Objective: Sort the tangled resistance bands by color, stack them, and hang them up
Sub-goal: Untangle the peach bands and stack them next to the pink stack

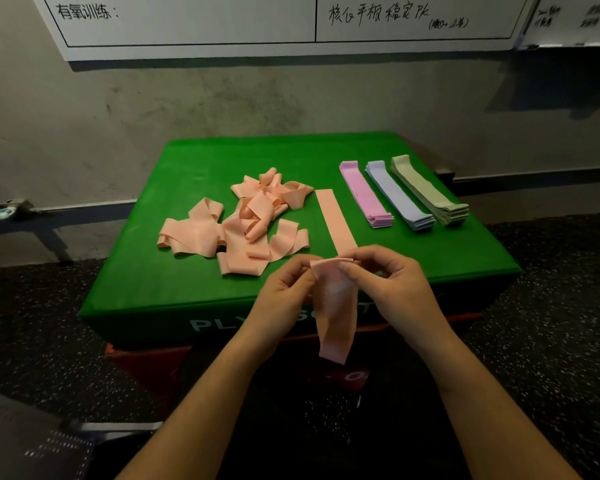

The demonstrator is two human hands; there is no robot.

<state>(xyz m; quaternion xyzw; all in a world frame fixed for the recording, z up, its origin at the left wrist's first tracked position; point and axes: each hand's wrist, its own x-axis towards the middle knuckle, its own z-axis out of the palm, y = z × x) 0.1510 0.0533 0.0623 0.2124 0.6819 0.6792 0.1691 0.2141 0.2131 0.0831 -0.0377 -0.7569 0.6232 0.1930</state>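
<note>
Pinching one peach rubber resistance band [335,306] at its top edge, the left hand [284,292] and right hand [392,285] hold it over the green padded counter [146,278]. A tangled heap of peach bands [236,223] lies beyond.

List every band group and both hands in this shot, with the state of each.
peach band in hand: pinched at its top edge, hanging loose.
left hand: pinching the band's top edge.
right hand: pinching the same edge.
flat peach band: laid straight on the green box.
peach pile: tangled, unsorted.
pink stack: flat, stacked.
lilac stack: flat, stacked.
pale green stack: flat, stacked.
</note>
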